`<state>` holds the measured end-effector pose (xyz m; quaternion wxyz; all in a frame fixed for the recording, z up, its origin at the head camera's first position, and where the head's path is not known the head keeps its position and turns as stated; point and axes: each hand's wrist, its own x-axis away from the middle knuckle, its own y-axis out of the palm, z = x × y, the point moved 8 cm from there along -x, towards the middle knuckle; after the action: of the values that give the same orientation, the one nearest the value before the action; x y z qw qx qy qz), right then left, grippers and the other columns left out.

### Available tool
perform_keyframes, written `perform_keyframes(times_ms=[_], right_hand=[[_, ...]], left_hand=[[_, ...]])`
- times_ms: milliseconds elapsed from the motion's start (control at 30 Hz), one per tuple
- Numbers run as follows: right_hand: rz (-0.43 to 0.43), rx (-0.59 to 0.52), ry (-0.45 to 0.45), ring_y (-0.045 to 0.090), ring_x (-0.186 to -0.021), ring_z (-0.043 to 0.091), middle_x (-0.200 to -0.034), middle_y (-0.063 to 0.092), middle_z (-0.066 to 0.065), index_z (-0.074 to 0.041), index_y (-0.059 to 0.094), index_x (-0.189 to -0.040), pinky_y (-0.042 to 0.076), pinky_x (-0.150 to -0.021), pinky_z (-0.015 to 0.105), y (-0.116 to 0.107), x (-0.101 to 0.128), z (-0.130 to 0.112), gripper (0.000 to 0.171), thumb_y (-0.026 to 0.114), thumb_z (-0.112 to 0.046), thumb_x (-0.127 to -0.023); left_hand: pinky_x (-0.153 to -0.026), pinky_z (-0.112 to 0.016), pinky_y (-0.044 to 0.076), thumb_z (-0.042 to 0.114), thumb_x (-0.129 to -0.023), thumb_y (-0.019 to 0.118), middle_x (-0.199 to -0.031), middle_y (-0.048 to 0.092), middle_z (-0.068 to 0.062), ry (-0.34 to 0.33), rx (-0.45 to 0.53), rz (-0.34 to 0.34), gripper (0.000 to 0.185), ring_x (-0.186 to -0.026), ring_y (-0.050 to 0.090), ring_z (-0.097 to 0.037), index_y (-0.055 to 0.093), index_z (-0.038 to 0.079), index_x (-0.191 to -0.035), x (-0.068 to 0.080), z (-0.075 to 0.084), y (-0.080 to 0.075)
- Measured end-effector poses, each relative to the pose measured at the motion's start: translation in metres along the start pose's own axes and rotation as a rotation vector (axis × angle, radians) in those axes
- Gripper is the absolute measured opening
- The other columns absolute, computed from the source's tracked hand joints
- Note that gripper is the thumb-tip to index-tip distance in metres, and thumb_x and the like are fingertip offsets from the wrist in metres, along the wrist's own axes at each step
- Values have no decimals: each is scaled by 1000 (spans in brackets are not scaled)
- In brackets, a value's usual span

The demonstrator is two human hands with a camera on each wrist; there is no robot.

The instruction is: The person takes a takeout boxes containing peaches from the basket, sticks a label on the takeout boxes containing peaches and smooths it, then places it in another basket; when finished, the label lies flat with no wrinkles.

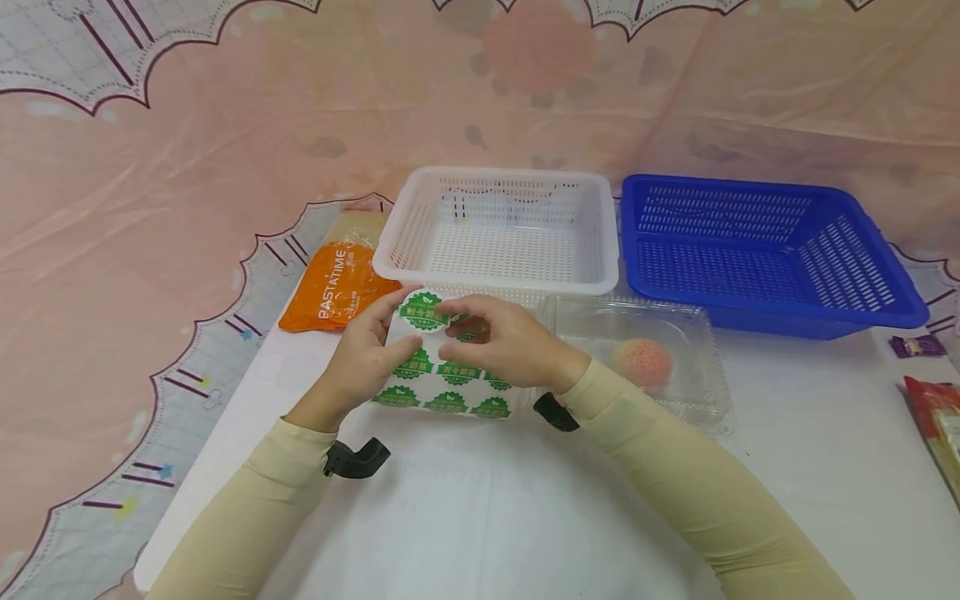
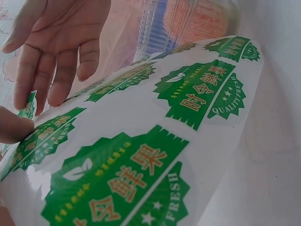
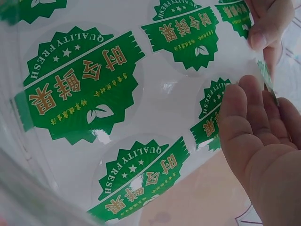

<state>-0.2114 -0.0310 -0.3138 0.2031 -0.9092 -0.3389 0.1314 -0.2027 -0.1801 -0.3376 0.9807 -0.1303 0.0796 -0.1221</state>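
Hands over desk (image 1: pixel 465 517): left hand (image 1: pixel 363 354) pinches sticker sheet (image 1: pixel 442 379) at its edge; right hand (image 1: pixel 498 337), fingers curled, peels one green sticker (image 1: pixel 422 310) (partly lifted). Remaining stickers unpeeled; clear box (image 1: pixel 645 367) not yet labelled.

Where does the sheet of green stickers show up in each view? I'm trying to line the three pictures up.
Head: the sticker sheet lies centre, held between both hands, before the white basket.
Left wrist: it fills the frame, curling up from lower left.
Right wrist: it covers the upper left.
Shared landmark: the right hand at the sheet's edge.
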Motion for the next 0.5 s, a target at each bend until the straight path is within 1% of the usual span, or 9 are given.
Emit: perform_keyframes(times_ms=[233, 367, 500], right_hand=[[28, 9, 0, 63, -109, 17, -131, 60, 6, -3, 55, -140, 54, -90, 29, -3, 2, 0, 52, 73, -18, -93], [46, 3, -17, 63, -109, 17, -130, 60, 7, -3, 56, -139, 54, -91, 30, -7, 5, -2, 50, 72, -17, -94], [66, -15, -45, 63, -110, 19, -133, 59, 9, -1, 57, -137, 53, -92, 32, -12, 9, -6, 48, 72, -14, -94]], left_hand=[[-83, -32, 58, -3, -97, 56, -136, 57, -20, 3, -27, 8, 60, -105, 67, -32, 35, 2, -153, 1, 1, -1], [-84, -29, 57, -1, -97, 56, -141, 54, -17, 4, -52, 17, 61, -104, 66, -28, 34, 3, -154, 2, 2, -2], [-85, -27, 56, -2, -97, 56, -143, 52, -16, 7, -41, 24, 62, -104, 66, -23, 33, 3, -154, 3, 0, -4]])
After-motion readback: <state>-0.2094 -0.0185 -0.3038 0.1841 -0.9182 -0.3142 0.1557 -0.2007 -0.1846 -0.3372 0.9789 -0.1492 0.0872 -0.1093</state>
